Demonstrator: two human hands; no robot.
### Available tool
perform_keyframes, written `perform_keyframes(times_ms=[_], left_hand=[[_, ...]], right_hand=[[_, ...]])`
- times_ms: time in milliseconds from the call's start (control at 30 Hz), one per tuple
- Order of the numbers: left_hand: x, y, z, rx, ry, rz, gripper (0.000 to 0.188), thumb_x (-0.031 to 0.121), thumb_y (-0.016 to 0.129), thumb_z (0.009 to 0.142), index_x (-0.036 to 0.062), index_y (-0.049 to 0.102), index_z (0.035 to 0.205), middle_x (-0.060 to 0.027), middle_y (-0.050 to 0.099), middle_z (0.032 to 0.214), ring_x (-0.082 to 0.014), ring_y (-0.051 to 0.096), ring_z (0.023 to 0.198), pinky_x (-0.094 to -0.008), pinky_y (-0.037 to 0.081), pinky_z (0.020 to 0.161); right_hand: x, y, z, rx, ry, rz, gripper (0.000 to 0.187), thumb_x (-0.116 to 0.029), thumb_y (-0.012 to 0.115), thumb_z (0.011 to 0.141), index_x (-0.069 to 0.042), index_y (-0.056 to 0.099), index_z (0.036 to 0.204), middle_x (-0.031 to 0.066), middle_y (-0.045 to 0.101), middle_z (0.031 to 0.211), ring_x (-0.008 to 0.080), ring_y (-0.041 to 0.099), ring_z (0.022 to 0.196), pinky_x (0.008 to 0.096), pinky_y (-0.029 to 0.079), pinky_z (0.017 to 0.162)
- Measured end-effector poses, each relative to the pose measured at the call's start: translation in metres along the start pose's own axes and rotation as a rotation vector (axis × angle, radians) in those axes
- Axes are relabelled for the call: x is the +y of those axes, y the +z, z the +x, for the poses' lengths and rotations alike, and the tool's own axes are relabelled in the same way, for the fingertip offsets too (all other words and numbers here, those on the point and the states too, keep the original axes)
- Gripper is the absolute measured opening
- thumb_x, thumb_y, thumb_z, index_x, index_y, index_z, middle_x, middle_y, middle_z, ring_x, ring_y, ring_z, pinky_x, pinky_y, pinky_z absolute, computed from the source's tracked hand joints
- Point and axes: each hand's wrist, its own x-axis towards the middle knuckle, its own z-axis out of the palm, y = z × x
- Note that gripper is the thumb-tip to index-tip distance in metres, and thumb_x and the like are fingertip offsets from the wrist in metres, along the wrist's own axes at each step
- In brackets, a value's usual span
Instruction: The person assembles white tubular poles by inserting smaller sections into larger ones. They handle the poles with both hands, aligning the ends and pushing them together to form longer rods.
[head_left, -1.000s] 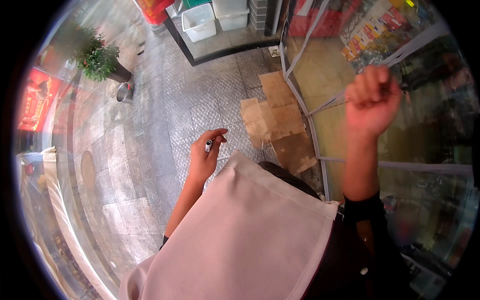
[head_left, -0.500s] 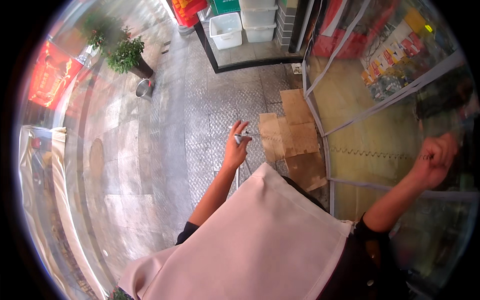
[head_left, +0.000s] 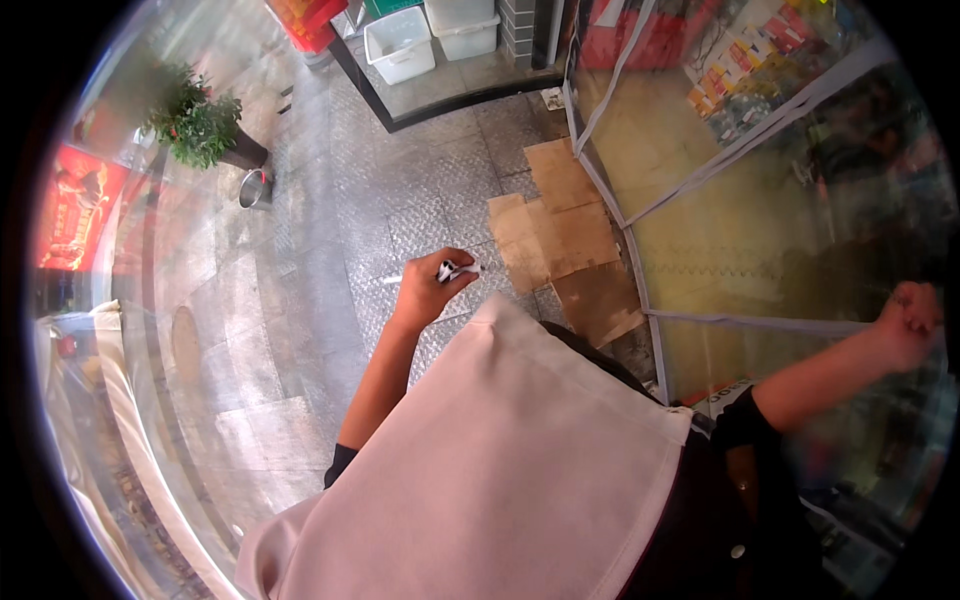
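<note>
My left hand (head_left: 425, 288) is out in front of me over the paving, its fingers closed around a small black-and-white object (head_left: 456, 271) whose kind I cannot make out. A thin pale rod (head_left: 398, 280) shows on the other side of that hand. Far out to the right, my right hand (head_left: 908, 325) is raised in a fist in front of clear sheeting. A faint thin coiled cord (head_left: 720, 269) stretches across toward it; its end at the fist is blurred. Pale pinkish cloth (head_left: 480, 450) drapes over my front, below both hands.
Flattened cardboard (head_left: 575, 240) lies on the ground beside a framed, clear-and-yellowish plastic curtain (head_left: 690, 200) at the right. White tubs (head_left: 400, 48) stand beyond a dark door frame (head_left: 392, 118). A potted plant (head_left: 195, 125) and metal bucket (head_left: 255, 190) are at the far left.
My right hand has moved outward to the right. My left hand has shifted left, and its fingers have curled further around the small object. The coiled cord looks fainter; the whole view has turned slightly.
</note>
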Motion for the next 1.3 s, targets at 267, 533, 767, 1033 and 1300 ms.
perform_keyframes(times_ms=[267,533,767,1033,1300], left_hand=[[0.056,-0.01,-0.012,-0.036,0.243,-0.04,0.02,-0.002,0.078,0.071,0.0028,0.063,0.082,-0.0085,0.072,0.085,-0.0231,0.071,0.076,-0.0298,0.056,0.063],[0.091,0.012,-0.024,0.308,0.511,0.019,0.025,-0.011,0.07,0.065,0.0041,0.057,0.081,-0.009,0.065,0.077,-0.0203,0.065,0.059,-0.029,0.052,0.049],[0.1,0.007,-0.033,0.22,0.529,0.06,0.027,-0.01,0.072,0.067,0.0038,0.063,0.087,-0.0082,0.066,0.081,-0.0195,0.067,0.067,-0.0282,0.052,0.051],[0.093,0.007,-0.051,0.081,0.329,-0.223,0.03,-0.01,0.073,0.072,0.0054,0.068,0.097,-0.0085,0.067,0.095,-0.013,0.063,0.07,-0.024,0.047,0.05],[0.094,0.009,-0.05,0.072,0.339,-0.242,0.027,-0.012,0.071,0.073,0.0047,0.068,0.094,-0.0085,0.068,0.095,-0.0139,0.064,0.072,-0.0241,0.047,0.051]], right_hand=[[0.078,0.028,-0.038,0.005,0.124,0.016,0.031,-0.031,0.057,0.086,-0.002,0.051,0.095,0.0124,0.049,0.101,0.0224,0.049,0.097,0.0298,0.045,0.063],[0.232,0.085,-0.174,-0.931,0.404,-0.992,0.025,-0.016,0.071,0.082,-0.001,0.07,0.103,0.0102,0.064,0.078,0.0189,0.061,0.066,0.0287,0.048,0.057],[0.256,0.079,-0.222,-0.788,0.565,-0.938,0.02,0.006,0.067,0.081,0.002,0.068,0.101,0.0112,0.07,0.077,0.0212,0.07,0.065,0.0289,0.052,0.055],[0.245,0.089,-0.22,-1.033,0.39,-0.96,0.022,0.004,0.072,0.079,0.001,0.065,0.1,0.0088,0.067,0.078,0.0212,0.067,0.064,0.0304,0.051,0.052],[0.246,0.091,-0.221,-1.062,0.381,-0.925,0.024,0.004,0.074,0.077,0.002,0.064,0.099,0.0087,0.064,0.076,0.0212,0.065,0.062,0.0306,0.05,0.051]])
